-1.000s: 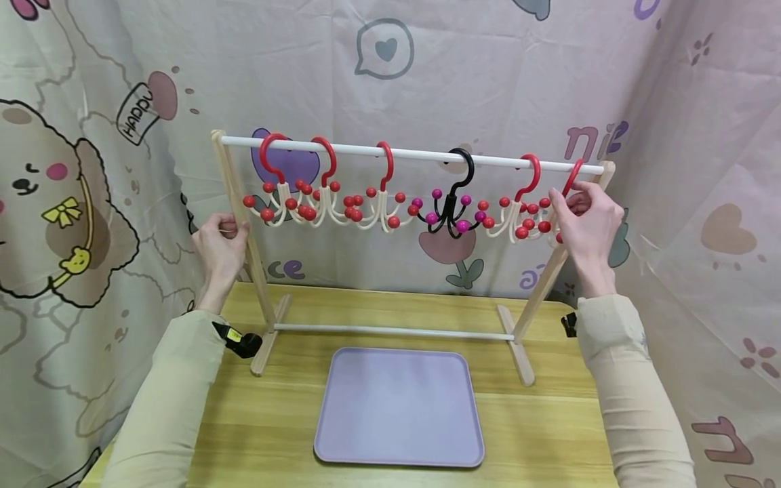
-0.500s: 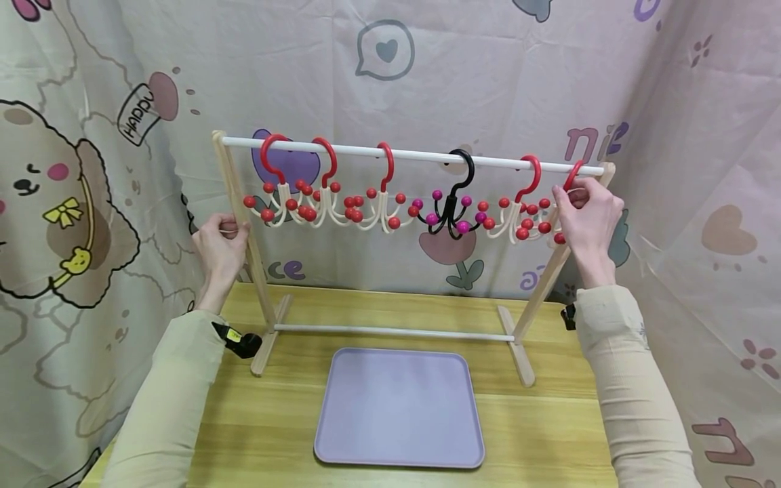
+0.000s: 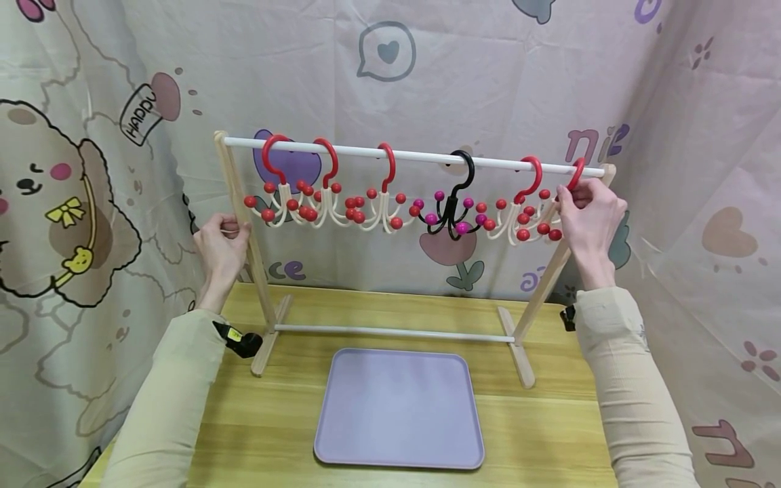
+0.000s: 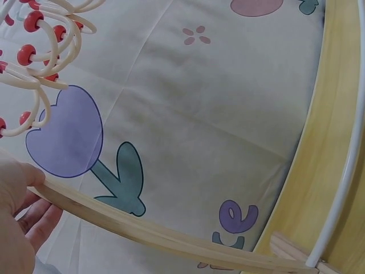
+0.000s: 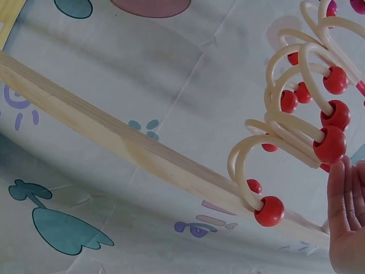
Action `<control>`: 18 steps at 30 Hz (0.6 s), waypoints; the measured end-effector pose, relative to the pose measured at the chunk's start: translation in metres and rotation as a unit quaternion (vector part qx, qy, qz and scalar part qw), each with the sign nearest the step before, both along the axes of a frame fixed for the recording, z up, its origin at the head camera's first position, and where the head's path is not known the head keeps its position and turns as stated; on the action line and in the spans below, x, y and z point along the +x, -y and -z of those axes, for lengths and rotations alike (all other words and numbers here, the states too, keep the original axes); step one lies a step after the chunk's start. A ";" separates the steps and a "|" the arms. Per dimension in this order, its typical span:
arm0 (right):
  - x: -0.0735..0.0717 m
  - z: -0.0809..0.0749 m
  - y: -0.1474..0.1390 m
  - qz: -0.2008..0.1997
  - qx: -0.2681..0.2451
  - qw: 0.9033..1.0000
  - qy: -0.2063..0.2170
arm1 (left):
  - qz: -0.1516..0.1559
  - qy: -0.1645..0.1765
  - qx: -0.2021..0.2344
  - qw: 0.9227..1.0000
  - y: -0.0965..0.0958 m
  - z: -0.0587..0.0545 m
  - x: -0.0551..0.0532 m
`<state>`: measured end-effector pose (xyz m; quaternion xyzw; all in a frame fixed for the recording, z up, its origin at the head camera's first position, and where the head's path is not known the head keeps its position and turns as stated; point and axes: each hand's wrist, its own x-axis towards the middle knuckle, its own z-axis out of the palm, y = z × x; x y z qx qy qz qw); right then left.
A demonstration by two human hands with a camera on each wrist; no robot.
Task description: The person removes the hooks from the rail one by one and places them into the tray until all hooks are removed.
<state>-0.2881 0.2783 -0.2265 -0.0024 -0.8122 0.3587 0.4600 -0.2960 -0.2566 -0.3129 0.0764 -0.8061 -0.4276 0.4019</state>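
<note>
A wooden rack holds a white top rod [image 3: 421,156] with several octopus-shaped hook hangers along it. Most have red hooks, cream arms and red bead tips; one black hanger [image 3: 451,207] has magenta beads. At the right end, my right hand [image 3: 590,217] grips the lower part of the last red hook [image 3: 577,168], its top curved over the rod. The cream arms [image 5: 274,134] of that end hanger show beside the fingers in the right wrist view. My left hand [image 3: 221,254] pinches the rack's left post [image 4: 142,226] between thumb and fingers, below the first hanger.
A lavender tray [image 3: 399,410] lies on the wooden table [image 3: 549,434] in front of the rack. The lower white bar [image 3: 390,331] joins the rack's feet behind it. Patterned curtains [image 3: 702,237] close in the back and both sides.
My right hand has lowered slightly, and the end hanger has turned a little, its hook shifting right and its beads left. The left hand stays on the post.
</note>
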 end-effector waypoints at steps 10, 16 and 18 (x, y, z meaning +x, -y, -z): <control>0.003 0.000 0.000 0.007 -0.017 1.000 -0.017 | -0.002 -0.002 -0.004 1.000 0.000 0.000 0.000; 0.005 0.001 0.000 0.010 -0.025 0.999 -0.023 | -0.003 -0.004 -0.001 1.000 0.000 0.000 -0.001; 0.006 0.001 0.000 0.009 -0.027 0.999 -0.025 | -0.003 -0.004 -0.001 1.000 0.000 0.000 -0.001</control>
